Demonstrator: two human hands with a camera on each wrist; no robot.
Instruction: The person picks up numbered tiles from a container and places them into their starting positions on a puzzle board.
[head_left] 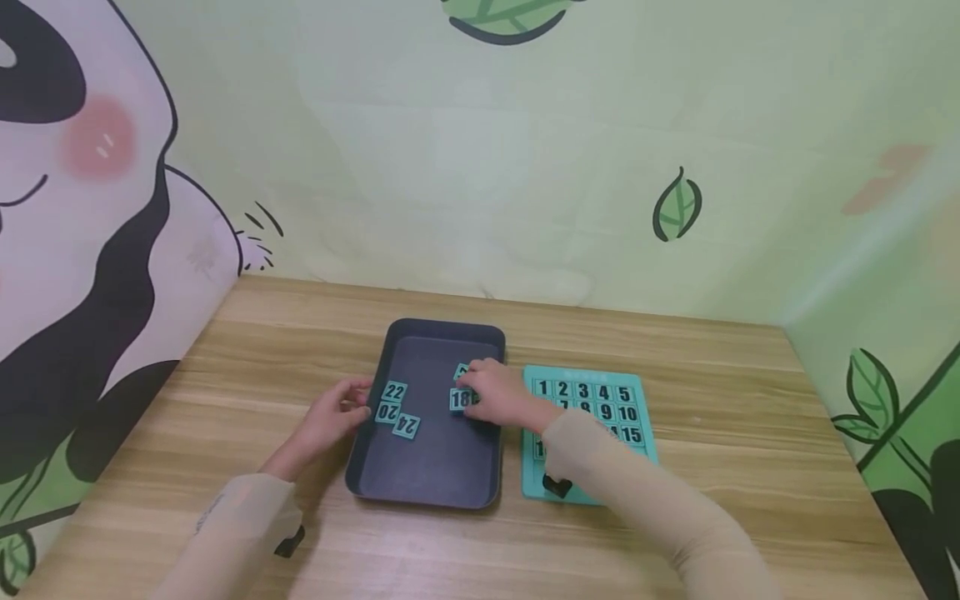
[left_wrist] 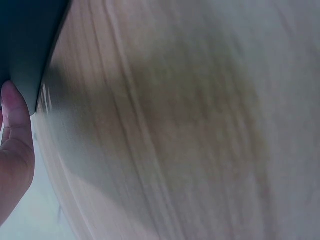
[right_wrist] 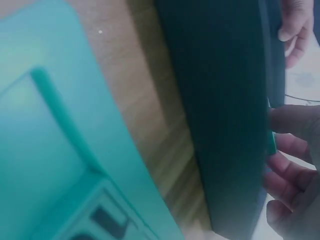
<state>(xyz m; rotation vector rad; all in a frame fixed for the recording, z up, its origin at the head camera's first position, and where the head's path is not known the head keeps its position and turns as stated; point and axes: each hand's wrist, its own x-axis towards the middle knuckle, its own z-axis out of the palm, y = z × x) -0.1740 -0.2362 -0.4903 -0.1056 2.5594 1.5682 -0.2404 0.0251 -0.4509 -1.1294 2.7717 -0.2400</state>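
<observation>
A dark tray [head_left: 427, 467] lies on the table with several teal number tiles inside. Tiles 22 [head_left: 394, 392], 20 [head_left: 387, 412] and 24 [head_left: 406, 427] sit along its left side. My left hand [head_left: 341, 412] touches the tray's outer left wall, fingers loosely bent; its thumb [left_wrist: 16, 112] lies against that wall in the left wrist view. Reaching over the right rim, my right hand [head_left: 498, 392] pinches a number tile [right_wrist: 271, 143], seen edge-on in the right wrist view. By those fingertips is the 18 tile [head_left: 459, 400]; another tile [head_left: 461, 372] is partly hidden behind them.
Right of the tray lies a teal number board [head_left: 647, 454] with rows of numbered tiles, partly covered by my right forearm. A wall with panda and leaf pictures rises behind the wooden table [head_left: 720, 417].
</observation>
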